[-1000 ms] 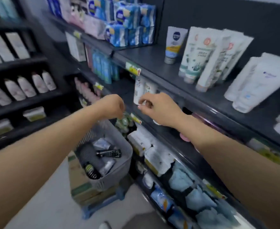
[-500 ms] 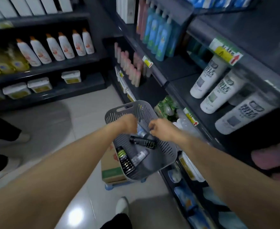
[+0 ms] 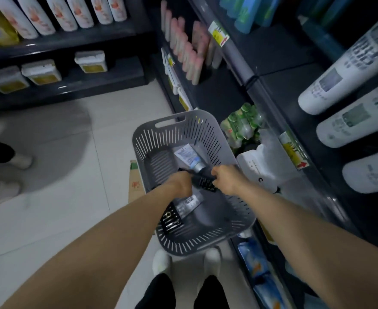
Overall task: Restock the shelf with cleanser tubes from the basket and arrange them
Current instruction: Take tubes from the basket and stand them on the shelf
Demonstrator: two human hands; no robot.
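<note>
Here, hands: our left hand [image 3: 180,182] and right hand [image 3: 224,178] both close on a black tube [image 3: 203,182].
Tube: centre frame, over the basket [image 3: 183,128].
Basket: we see a white tube [image 3: 189,157] and others inside.
Shelf [image 3: 279,63]: right of frame.

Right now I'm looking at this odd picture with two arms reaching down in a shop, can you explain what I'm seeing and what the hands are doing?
There is no machine here. A camera worn on a person's head looks down at their own bare arms. Both hands reach into a grey basket standing beside dark shop shelves. The left hand and the right hand both meet at a black tube; the exact grip is blurred. More tubes lie in the basket: a white one, a silver one and another black one. White tubes fill the shelf on the right.
</note>
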